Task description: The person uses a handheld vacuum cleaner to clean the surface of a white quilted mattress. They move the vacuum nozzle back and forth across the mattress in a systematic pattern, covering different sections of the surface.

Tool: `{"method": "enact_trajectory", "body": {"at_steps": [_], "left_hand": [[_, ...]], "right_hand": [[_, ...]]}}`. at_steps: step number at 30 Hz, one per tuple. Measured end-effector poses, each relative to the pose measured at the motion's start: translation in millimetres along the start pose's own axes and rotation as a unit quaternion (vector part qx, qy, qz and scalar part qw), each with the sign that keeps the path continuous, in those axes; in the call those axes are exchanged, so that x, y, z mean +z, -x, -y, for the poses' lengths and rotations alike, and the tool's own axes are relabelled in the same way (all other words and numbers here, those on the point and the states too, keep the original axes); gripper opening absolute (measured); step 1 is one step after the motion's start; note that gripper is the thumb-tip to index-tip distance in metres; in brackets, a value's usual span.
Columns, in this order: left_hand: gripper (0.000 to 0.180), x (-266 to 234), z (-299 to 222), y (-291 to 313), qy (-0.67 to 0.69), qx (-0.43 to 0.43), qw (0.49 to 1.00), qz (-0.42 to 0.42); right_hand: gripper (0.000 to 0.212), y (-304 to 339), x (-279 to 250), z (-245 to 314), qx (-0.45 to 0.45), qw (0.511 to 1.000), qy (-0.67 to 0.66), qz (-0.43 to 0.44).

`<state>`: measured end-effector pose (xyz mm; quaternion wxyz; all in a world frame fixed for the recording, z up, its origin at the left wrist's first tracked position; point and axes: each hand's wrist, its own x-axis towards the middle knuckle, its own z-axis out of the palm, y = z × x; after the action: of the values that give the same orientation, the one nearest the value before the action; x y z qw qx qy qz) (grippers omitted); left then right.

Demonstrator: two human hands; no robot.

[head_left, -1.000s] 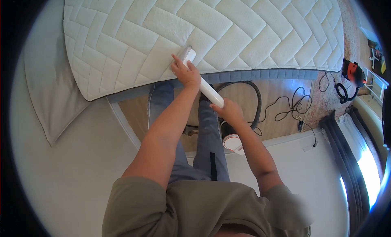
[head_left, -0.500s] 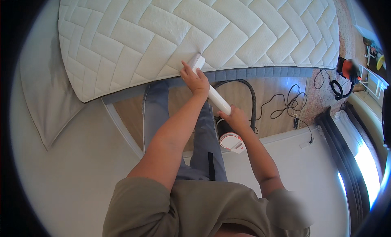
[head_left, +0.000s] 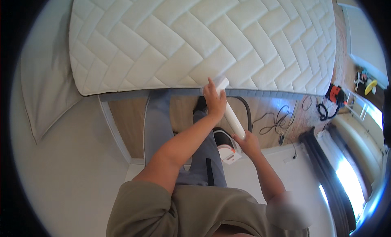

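Both my hands hold a white vacuum wand (head_left: 235,121) that slants from the mattress edge down toward my right side. My left hand (head_left: 214,102) is closed around its upper part, just below the wide, partly clear head (head_left: 221,83), with one finger stretched forward. That head rests against the near edge of a white quilted mattress (head_left: 171,41). My right hand (head_left: 249,144) is wrapped round the lower end of the wand. Below the hands, a black and white vacuum cleaner body (head_left: 227,149) with orange trim stands on the floor, partly hidden by my leg.
A black hose (head_left: 247,110) curves beside the wand. Loose black cable (head_left: 278,121) lies on the wood floor to the right. A grey pillow or headboard cushion (head_left: 47,82) adjoins the mattress at left. Dark curtains (head_left: 326,172) and an orange-black appliance (head_left: 336,94) are at right.
The wand and both hands have moved right along the mattress's near edge. My view has shifted too, so the mattress sits lower in the picture.
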<state>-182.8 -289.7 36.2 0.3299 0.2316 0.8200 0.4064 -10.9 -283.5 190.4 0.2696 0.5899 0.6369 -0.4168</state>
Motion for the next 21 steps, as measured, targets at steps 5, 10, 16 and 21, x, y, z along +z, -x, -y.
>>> {"method": "enact_trajectory", "body": {"at_steps": [5, 10, 16, 21], "left_hand": [[0.091, -115.6, -29.5, -85.1, 0.013, 0.041, 0.995, -0.088], [0.093, -260.8, -20.9, -245.0, -0.010, 0.058, 0.972, -0.226], [0.092, -397.5, -14.3, -438.1, -0.036, 0.104, 0.950, -0.294], [0.090, -476.0, 17.2, -593.6, -0.112, 0.111, 0.943, -0.294]], "right_hand": [[0.059, -23.4, -14.5, 123.6, -0.046, 0.996, -0.067, 0.046], [0.057, -103.4, 0.4, 307.3, -0.199, 0.978, -0.040, 0.046], [0.059, -210.9, 29.6, 509.1, -0.282, 0.955, -0.082, 0.024], [0.071, -278.2, 37.7, 645.2, -0.311, 0.947, -0.084, 0.009]]}}
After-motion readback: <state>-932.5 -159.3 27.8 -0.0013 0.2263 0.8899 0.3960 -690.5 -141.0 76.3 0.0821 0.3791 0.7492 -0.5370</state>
